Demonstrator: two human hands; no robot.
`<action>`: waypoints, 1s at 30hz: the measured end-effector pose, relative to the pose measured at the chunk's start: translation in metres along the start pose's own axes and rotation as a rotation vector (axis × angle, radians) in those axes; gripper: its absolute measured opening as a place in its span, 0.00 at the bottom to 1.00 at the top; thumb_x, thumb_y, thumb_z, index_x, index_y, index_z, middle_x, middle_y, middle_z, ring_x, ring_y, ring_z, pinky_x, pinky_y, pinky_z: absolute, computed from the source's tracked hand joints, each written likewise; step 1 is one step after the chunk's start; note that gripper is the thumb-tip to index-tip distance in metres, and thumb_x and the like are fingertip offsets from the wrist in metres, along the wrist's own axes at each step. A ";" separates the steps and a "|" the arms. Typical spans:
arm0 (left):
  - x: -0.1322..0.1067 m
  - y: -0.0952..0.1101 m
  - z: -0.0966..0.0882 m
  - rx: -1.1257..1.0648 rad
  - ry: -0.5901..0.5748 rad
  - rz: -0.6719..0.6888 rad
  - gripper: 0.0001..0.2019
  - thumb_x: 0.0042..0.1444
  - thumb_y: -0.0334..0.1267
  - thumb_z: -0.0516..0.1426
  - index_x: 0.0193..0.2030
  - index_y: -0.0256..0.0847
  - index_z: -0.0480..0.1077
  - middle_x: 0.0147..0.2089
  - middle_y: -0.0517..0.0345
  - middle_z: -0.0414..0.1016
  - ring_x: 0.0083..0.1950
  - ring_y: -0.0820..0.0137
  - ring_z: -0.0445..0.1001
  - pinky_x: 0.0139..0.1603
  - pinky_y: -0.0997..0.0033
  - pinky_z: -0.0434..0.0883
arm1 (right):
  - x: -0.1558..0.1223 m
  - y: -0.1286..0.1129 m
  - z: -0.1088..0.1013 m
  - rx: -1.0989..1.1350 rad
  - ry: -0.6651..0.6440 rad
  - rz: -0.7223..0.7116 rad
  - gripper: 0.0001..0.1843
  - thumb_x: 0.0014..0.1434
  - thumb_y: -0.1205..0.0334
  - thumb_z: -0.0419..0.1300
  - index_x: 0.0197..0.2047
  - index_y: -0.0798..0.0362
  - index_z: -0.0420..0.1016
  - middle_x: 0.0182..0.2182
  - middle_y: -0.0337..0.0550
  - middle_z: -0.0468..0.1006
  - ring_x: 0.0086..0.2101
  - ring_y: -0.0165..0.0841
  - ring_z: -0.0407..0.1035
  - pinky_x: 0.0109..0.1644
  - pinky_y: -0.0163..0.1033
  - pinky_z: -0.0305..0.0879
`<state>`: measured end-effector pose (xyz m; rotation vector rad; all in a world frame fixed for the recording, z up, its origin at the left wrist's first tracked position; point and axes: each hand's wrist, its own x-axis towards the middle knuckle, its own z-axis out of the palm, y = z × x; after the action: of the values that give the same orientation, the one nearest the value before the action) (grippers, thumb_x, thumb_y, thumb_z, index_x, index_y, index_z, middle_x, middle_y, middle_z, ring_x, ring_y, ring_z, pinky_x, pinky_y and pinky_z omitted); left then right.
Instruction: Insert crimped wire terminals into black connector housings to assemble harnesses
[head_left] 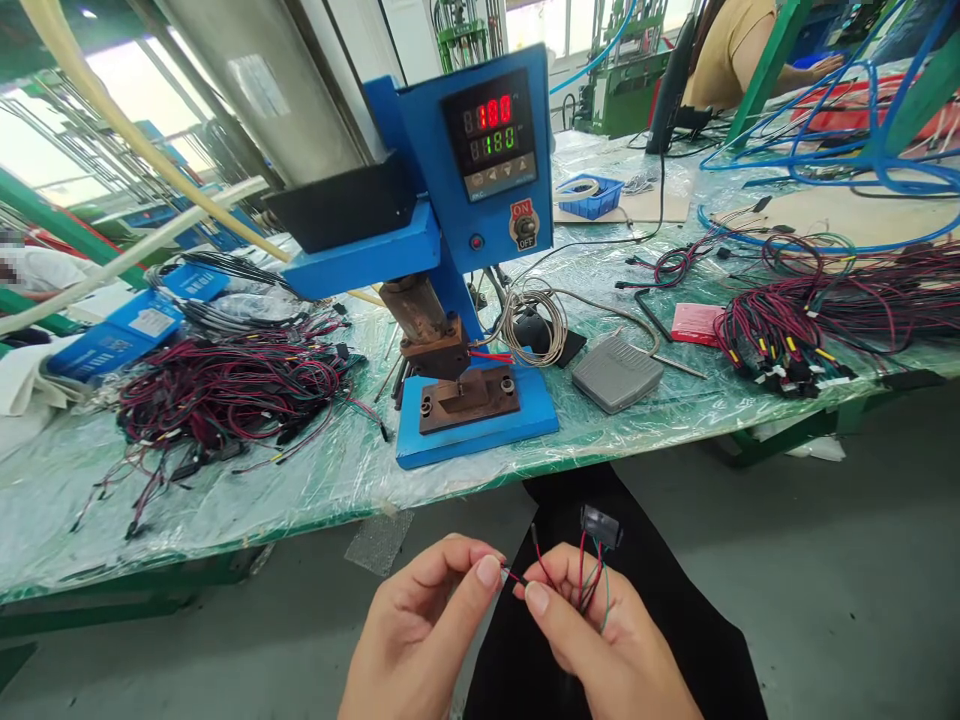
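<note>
Between thumb and index finger, my left hand pinches a thin dark red wire close to its end. My right hand is closed on the same wire harness, its thumb pressing a small black sleeve on the wire. A black rectangular connector on red and green wires sticks up above the right fingers. Another short wire with a black tip rises between the hands. Both hands are over my lap, in front of a blue press with a lit red and green display; its brown metal head is above the base block.
Tangled red and black wire harnesses lie on the left of the plastic-covered table. More bundled harnesses are at the right. A grey pedal and coiled cable sit beside the press. Another person's arm shows far right.
</note>
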<state>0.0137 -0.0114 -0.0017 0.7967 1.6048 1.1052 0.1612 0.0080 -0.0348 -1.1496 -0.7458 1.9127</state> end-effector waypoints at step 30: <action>0.003 0.013 0.004 0.285 -0.227 0.083 0.11 0.63 0.48 0.60 0.33 0.47 0.78 0.37 0.59 0.72 0.41 0.68 0.70 0.44 0.78 0.67 | 0.007 0.011 -0.028 -0.142 -0.029 0.035 0.27 0.54 0.36 0.68 0.40 0.54 0.79 0.38 0.48 0.79 0.42 0.43 0.71 0.50 0.47 0.67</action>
<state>0.0163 -0.0025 0.0088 1.1428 1.5650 0.8181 0.1814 0.0104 -0.0581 -1.2299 -0.8950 1.9342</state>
